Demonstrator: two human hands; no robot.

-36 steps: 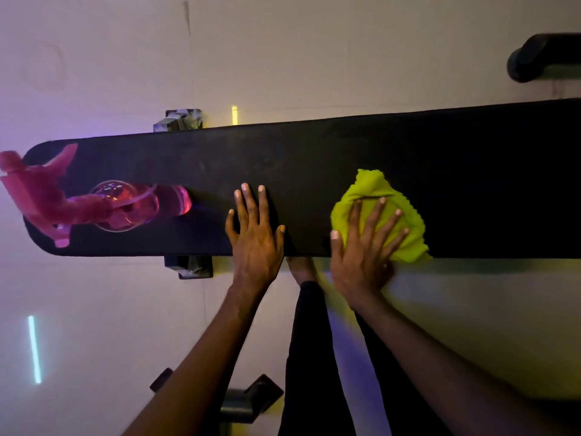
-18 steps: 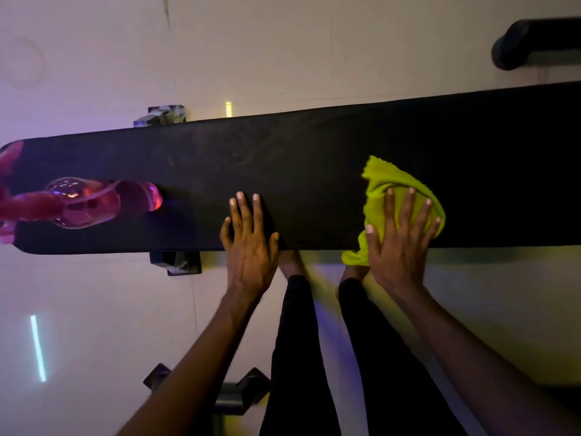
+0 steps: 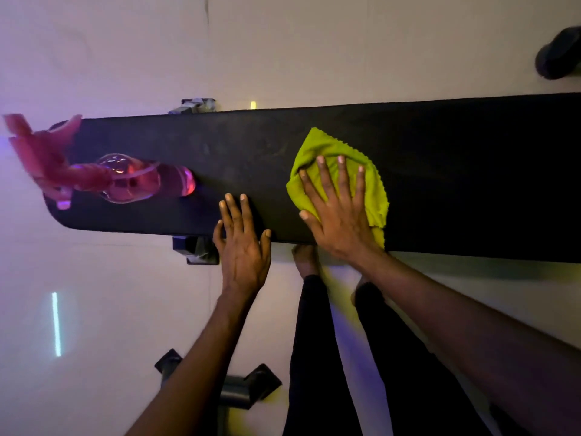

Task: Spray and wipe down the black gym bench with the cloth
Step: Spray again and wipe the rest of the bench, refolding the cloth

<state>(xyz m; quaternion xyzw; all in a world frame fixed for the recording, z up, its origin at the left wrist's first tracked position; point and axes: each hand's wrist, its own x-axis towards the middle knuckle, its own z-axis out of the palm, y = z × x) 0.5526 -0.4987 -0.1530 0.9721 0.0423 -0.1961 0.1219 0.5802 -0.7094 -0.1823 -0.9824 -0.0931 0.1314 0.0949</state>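
Black gym bench (image 3: pixel 440 171) running left to right across the view, rounded end at left, right end cut off by frame edge. Yellow-green cloth (image 3: pixel 317 152) bunched flat on the bench top, about mid-length, reaching from mid-width to the near edge, one corner hanging just over that edge. Right hand (image 3: pixel 338 212) palm-down on the cloth, fingers (image 3: pixel 342 174) straight and spread apart, pressing the cloth to the pad, thumb out to the left touching the cloth's edge. Left hand (image 3: pixel 242 243) flat on the near edge of the bench, left of the cloth and apart from it, fingers straight and close together, thumb spread to the right, holding nothing. Pink spray bottle (image 3: pixel 125 179) on the bench near the left end, well left of both hands; pink trigger head (image 3: pixel 41 158) blurred, past the bench's left end in the view; upright or lying, cannot tell from this angle. Dark bench frame foot (image 3: pixel 195 253) under the near edge, just left of the left hand. Dark trouser legs (image 3: pixel 314 357) and bare feet on the pale floor (image 3: pixel 110 309) below the near edge. Another dark metal base (image 3: pixel 232 391) on the floor at bottom.
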